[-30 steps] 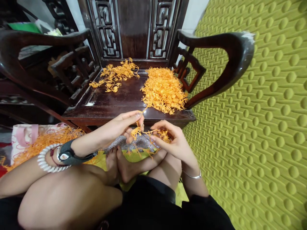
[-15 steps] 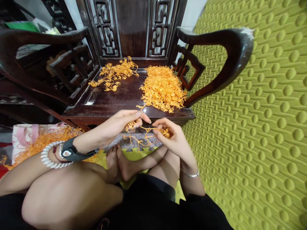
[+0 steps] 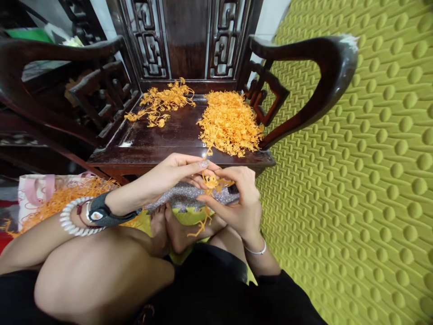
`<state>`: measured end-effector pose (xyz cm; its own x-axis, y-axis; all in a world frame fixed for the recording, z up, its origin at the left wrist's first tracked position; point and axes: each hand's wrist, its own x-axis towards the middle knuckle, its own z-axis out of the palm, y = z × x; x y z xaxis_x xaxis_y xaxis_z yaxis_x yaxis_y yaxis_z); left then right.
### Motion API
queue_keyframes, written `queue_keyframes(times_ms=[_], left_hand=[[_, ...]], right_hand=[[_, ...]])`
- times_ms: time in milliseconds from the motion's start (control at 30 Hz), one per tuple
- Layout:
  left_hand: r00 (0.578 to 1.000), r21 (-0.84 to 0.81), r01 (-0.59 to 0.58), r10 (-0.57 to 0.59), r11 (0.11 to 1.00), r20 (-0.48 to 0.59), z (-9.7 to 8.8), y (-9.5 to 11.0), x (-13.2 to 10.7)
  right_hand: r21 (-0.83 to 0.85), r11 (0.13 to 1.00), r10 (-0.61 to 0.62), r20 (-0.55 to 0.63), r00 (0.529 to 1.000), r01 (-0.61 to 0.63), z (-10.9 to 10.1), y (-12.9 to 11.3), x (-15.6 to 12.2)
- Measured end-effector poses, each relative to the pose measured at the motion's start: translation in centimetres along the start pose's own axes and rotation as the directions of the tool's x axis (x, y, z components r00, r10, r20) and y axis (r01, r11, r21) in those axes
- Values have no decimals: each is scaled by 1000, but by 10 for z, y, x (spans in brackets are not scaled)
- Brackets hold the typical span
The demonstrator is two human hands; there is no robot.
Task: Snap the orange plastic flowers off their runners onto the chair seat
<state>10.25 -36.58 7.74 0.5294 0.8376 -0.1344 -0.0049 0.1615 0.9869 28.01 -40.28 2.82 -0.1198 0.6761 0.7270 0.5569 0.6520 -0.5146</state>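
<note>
While both hands hung together just in front of a dark wooden chair, the left hand had its thumb and fingers pinched on a stringy orange piece. That piece sat right between the two hands, near the front edge of the chair seat, with a thin tail trailing down past the right thumb.

The right hand was trickier to read, tbh. Its index fingertip came right up to the left fingertips and its thumb was spread well apart from that finger. More orange bits showed behind it, but its other fingers were hidden, so I couldn't tell whether they were clamped on anything.

Up on the seat, a thick orange heap filled the right side, and a looser, tangled orange bunch lay toward the back left, well apart from the heap. Down at the lower left, loose orange strands were piled against a whitish bag with pink handles.

Wrist-wise, the left one wore a white coil band plus a dark strap, and the right one had a silvery bracelet.
</note>
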Motion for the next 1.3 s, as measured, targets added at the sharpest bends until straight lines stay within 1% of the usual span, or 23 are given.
queue_keyframes(times_ms=[67,133,200,267,367,467,533,600,667,733,833,867,900,933,967,1000,1033,1067,1100,1133,1200,1233,1300], left_hand=[[1000,-5,8,-8,1000,-4,1,-3,3],[1000,-4,-19,19,1000,-9,3,-5,5],[997,7,-76,76,997,-12,4,-6,6],[991,41,-133,134,990,-23,6,-6,5],[979,96,-195,200,976,-42,10,-5,3],[976,63,-213,216,975,-34,13,-1,1],[983,2,-182,182,983,-17,14,3,-1],[987,-25,-159,159,987,-6,15,6,-5],[986,9,-167,167,986,5,17,8,-11],[983,56,-183,182,982,8,20,9,-17],[989,77,-147,148,986,-1,23,13,-24],[986,79,-165,167,983,-28,22,16,-25],[972,72,-214,219,974,-80,18,19,-26],[941,56,-296,301,953,-155,13,24,-25],[874,46,-412,408,910,-265,7,28,-25],[775,45,-528,503,848,-381,1,31,-25],[681,57,-607,557,792,-475,-4,34,-25],[613,89,-643,581,760,-536,-8,35,-25],[620,102,-627,574,772,-535,-9,34,-26],[660,115,-590,560,799,-500,-8,31,-27],[802,117,-478,487,871,-347,-2,23,-29],[851,118,-435,450,893,-271,1,19,-29],[902,104,-384,397,917,-166,5,14,-29]], right_hand=[[-32,999,22,-19,1000,-22,6,-4,0],[8,997,72,-38,997,-72,9,-4,-2],[129,983,135,-52,989,-127,10,-1,-4],[284,944,195,-69,978,-168,10,3,-7],[488,843,281,-38,959,-227,8,6,-12],[644,682,373,103,922,-347,8,4,-15],[714,572,384,202,901,-404,9,2,-17],[752,510,354,259,899,-417,9,-1,-19],[764,501,324,269,907,-406,9,-5,-22],[756,519,312,267,912,-398,8,-11,-25],[727,549,332,263,906,-412,7,-18,-34],[721,552,344,259,902,-418,6,-20,-39],[721,554,359,243,901,-416,5,-22,-44],[724,557,373,220,902,-407,3,-22,-51],[729,561,385,189,903,-392,1,-21,-58],[733,564,401,160,902,-381,-1,-19,-64],[729,570,421,136,897,-378,-4,-16,-71],[718,580,442,119,889,-385,-7,-11,-75],[700,594,461,107,881,-396,-9,-6,-78],[679,613,473,96,876,-405,-11,0,-79],[641,662,466,54,883,-388,-14,10,-74],[633,684,445,33,895,-363,-15,15,-69],[642,699,397,17,918,-315,-16,19,-59]])
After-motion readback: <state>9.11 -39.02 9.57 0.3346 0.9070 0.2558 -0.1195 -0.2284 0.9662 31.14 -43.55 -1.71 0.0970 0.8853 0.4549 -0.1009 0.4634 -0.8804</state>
